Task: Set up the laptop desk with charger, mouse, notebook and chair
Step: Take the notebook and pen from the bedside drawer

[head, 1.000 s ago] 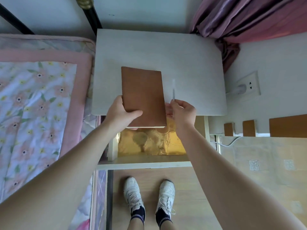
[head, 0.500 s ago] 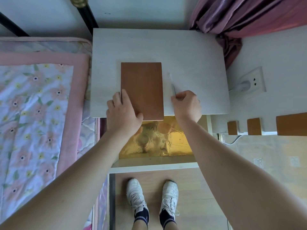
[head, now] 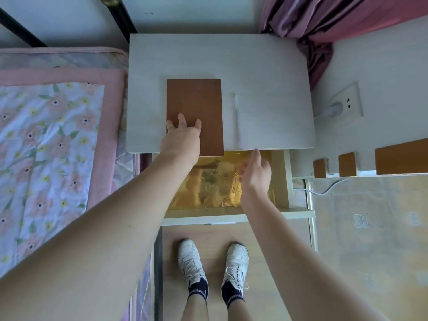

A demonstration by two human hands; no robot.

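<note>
A brown notebook [head: 195, 105] lies flat on the white desk top [head: 266, 72], its near edge at the desk's front edge. My left hand [head: 181, 141] rests flat on the notebook's near left corner, fingers spread. A pale pen [head: 236, 112] lies on the desk just right of the notebook. My right hand [head: 256, 173] hovers open below the desk's front edge, apart from the pen and holding nothing. No laptop, mouse or chair is in view.
A gold foil sheet [head: 217, 184] lines the lower shelf under the desk. A bed with a floral quilt [head: 46, 135] is on the left. On the right wall is a socket [head: 345, 105] with a white plug and cable. Purple curtain [head: 324, 17] hangs at the back right.
The notebook was slid further onto the desk and laid flat. My right hand put the pen down beside it and drew back. My left hand went from gripping the notebook to resting on it.
</note>
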